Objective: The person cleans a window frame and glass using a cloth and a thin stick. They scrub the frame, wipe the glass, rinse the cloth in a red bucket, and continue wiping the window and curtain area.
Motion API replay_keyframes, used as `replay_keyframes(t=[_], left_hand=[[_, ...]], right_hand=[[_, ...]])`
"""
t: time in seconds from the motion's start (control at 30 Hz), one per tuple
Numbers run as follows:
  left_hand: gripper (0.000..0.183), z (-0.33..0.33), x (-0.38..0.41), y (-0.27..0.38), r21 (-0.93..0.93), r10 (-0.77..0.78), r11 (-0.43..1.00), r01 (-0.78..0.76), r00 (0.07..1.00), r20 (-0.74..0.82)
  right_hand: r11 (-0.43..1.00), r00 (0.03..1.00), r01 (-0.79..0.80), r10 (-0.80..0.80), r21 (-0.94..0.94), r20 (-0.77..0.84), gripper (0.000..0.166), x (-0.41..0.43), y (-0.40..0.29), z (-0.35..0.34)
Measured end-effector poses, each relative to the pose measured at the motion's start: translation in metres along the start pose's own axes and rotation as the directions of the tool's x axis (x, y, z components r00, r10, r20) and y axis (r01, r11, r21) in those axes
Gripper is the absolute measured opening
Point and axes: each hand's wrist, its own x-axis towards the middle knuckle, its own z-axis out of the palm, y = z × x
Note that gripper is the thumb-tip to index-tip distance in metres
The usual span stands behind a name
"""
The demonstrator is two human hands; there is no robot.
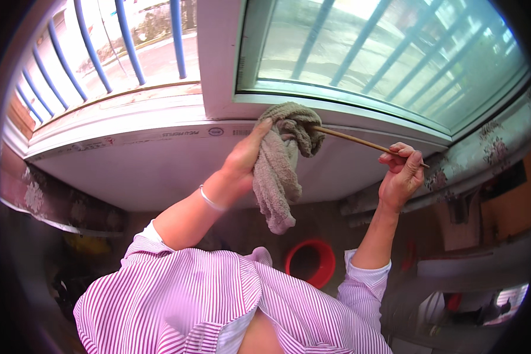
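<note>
My left hand [249, 150] grips a crumpled greyish-beige terry cloth [276, 177], one end of which hangs down below the fingers. A thin wooden stick [354, 139] is pinched near its right end by the fingers of my right hand [402, 175]. The stick's other end goes into the folds of the cloth, so its tip is hidden. Both hands are over the window sill [172, 168], and the cloth is right by the lower corner of the white window frame [221, 88]. Whether the cloth touches the frame I cannot tell.
Blue bars [128, 42] stand outside the open left part of the window; a glass pane [336, 53] fills the right. Patterned curtains [482, 150] hang at both sides. A red bucket [327, 265] stands on the floor below. Furniture [513, 194] lines the right.
</note>
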Motion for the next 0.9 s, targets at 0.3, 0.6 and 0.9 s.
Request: replay_keyframes(t=[0.3, 0.6, 0.9], left_hand=[[0.045, -0.033, -0.068, 0.044, 0.162, 0.38, 0.918, -0.362, 0.921, -0.09], [0.043, -0.051, -0.126, 0.073, 0.191, 0.503, 0.855, -0.482, 0.861, -0.077], [0.043, -0.022, -0.084, 0.045, 0.094, 0.444, 0.891, -0.445, 0.896, 0.037]], right_hand=[[0.996, 0.959, 0.068, -0.083, 0.065, 0.271, 0.037, -0.046, 0.011, 0.101], [0.91, 0.946, -0.236, 0.135, 0.34, 0.294, 0.033, -0.063, 0.021, 0.138], [0.918, 0.975, -0.224, 0.205, 0.327, 0.09, 0.032, -0.052, 0.01, 0.033]])
